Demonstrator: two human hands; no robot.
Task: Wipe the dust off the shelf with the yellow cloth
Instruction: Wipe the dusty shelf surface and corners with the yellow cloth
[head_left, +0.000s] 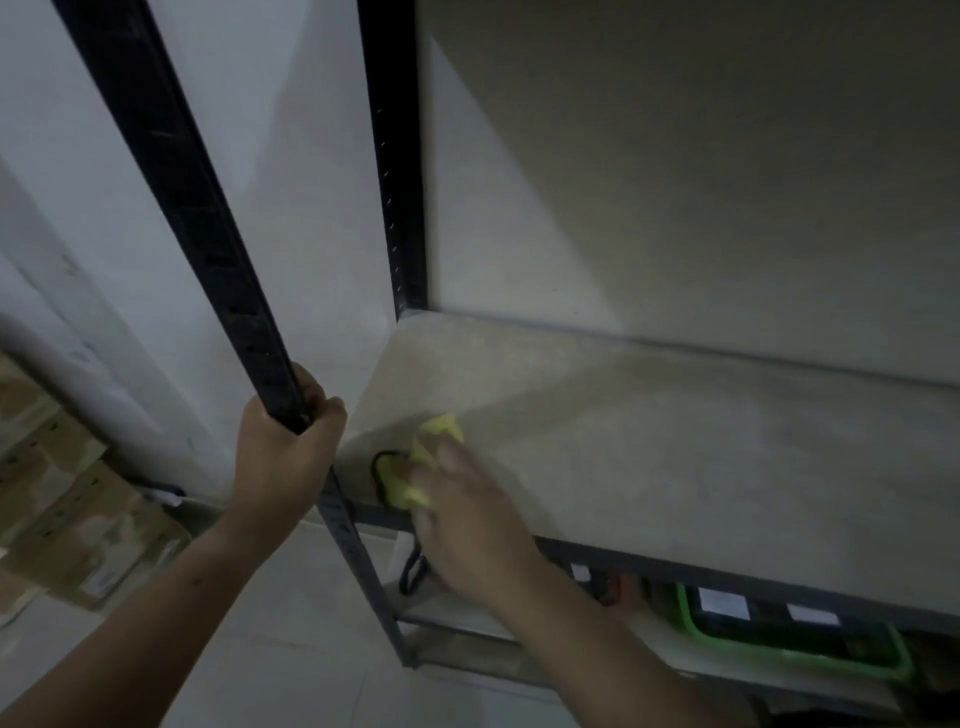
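Snagging is the risk: right hand, too blurred to tell pinching from pressing, works the yellow cloth at the shelf corner against a black cord; left hand grips the upright.

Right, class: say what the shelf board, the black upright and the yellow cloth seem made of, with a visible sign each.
Shelf board: probably coated wood board, pale, matt, flat. Black upright: likely painted steel, with punched holes. Yellow cloth: soft fabric, bunched in folds.
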